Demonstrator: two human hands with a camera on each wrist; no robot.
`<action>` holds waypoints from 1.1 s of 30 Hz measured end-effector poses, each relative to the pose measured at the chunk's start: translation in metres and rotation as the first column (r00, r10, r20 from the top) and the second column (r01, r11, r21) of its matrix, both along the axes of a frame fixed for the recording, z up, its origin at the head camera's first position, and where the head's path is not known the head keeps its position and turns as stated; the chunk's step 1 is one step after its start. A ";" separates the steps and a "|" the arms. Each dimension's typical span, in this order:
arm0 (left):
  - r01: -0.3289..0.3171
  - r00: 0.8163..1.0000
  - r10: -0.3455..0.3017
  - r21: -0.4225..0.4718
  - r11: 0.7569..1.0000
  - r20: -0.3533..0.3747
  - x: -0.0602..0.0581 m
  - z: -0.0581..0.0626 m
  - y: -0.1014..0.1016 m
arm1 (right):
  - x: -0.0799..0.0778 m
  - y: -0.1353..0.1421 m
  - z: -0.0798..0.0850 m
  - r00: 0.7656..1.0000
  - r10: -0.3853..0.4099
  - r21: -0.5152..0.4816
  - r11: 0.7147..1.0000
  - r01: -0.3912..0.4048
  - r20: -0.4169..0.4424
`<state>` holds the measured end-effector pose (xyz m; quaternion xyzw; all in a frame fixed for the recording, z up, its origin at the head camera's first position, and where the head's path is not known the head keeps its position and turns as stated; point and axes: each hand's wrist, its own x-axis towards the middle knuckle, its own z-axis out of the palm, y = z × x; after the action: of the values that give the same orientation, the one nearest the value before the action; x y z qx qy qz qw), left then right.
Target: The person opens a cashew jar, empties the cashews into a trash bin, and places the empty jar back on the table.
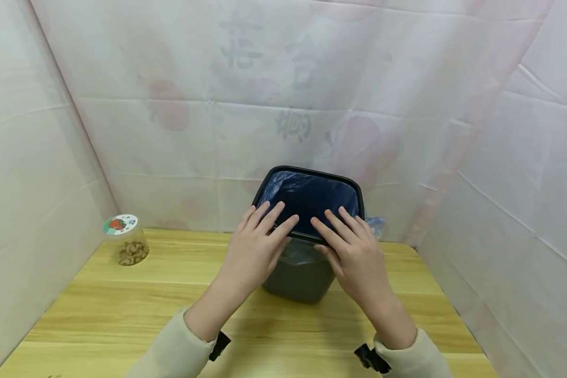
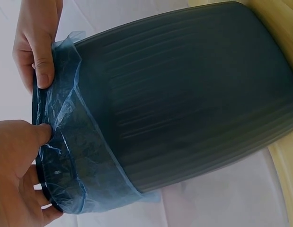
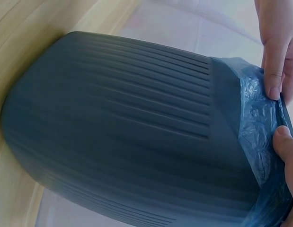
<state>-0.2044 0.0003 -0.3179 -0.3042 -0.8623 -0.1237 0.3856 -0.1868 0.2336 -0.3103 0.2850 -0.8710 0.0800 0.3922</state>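
A dark grey trash can (image 1: 298,283) stands on the wooden table, its opening tipped toward the head camera. A thin blue trash bag (image 2: 89,161) lines it and is folded outward over the black rim (image 1: 317,171). My left hand (image 1: 251,247) holds the near rim on the left side, thumb outside on the bag and fingers over the edge. My right hand (image 1: 359,257) pinches the same rim to the right in the same way. Both wrist views show the thumbs pressing the folded bag against the can's ribbed wall. The bottom of the can's inside is dark.
At the table's back left stands a clear jar (image 1: 131,244) of cashew-like nuts with a printed lid. White printed cloth (image 1: 208,131) hangs behind the table and along both sides. A loose tuft of bag sticks out at the can's right.
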 end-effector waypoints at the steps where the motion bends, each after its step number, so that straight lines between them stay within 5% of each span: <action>1: -0.004 1.000 0.004 0.000 1.000 -0.002 0.001 0.000 0.000 | 0.000 0.000 0.000 1.000 0.004 -0.002 1.000 -0.004 0.001; 33: -0.060 0.997 0.063 0.075 0.995 -0.042 0.021 -0.003 -0.005 | -0.013 -0.007 -0.004 0.995 0.095 -0.039 0.995 -0.096 -0.023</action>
<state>-0.1835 -0.0046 -0.3206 -0.2657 -0.8574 -0.1366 0.4190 -0.1996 0.2265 -0.3143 0.3192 -0.8504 0.1129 0.4028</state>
